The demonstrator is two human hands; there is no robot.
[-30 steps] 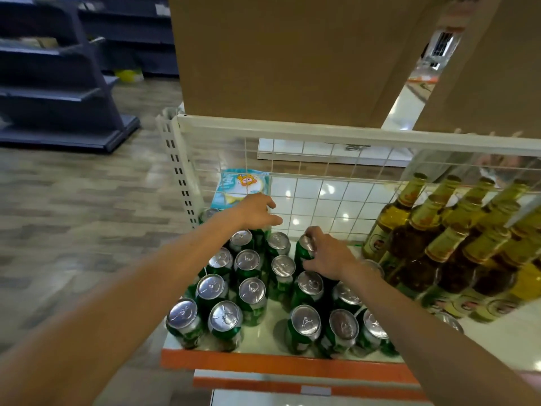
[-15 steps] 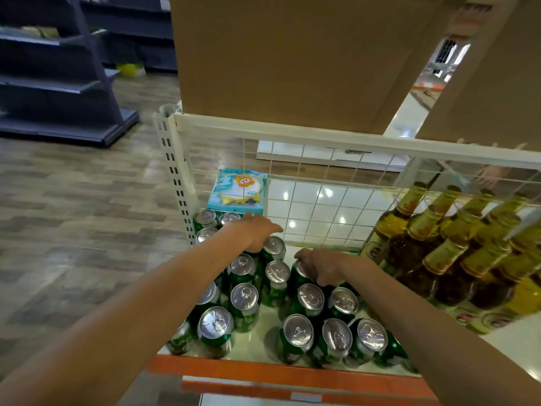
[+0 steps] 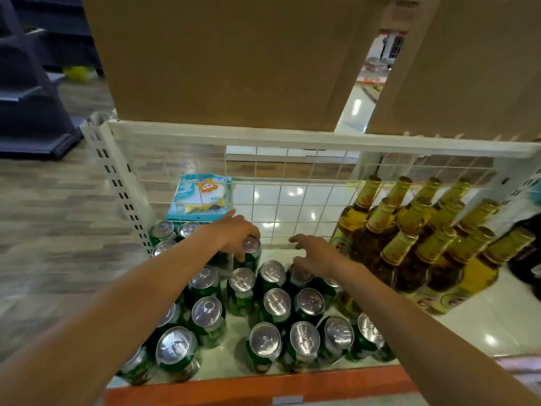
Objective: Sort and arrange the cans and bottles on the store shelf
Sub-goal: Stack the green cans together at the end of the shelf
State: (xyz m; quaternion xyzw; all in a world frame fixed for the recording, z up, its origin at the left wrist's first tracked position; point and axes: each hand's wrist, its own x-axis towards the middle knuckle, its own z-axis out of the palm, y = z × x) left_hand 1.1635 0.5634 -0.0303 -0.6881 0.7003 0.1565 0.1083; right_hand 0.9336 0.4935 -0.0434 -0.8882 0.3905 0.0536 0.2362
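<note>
A: Hands?
B: Left hand (image 3: 234, 234) is curled over the rim of the far can (image 3: 251, 244), thumb down its side. It's gripping it. The can is upright in the far row, just in front of the wire grid (image 3: 292, 200).
A: Right one?
B: Right hand (image 3: 317, 254) has its fingers spread and loose, holding nothing. It's over the top of a second can (image 3: 301, 275). Can't tell if it touches.
A: Rest of the stock?
B: Green cans (image 3: 276, 301), silver tops, all upright. They're in a loose cluster on the left half of the shelf (image 3: 483, 326), from the grid to the orange front edge (image 3: 263, 385). Rows are uneven, with gaps between them.
B: Bottles (image 3: 409, 244), amber with gold foil necks, are packed tight on the right, just beside the right hand.
A: Surroundings?
B: Teal packet (image 3: 202, 194) behind the grid, far left. Two cardboard boxes (image 3: 234, 60) sit on the top rail. White perforated upright (image 3: 117, 177) at the left corner. Wood-look floor (image 3: 44, 200) and dark shelving (image 3: 29, 83) further left.
</note>
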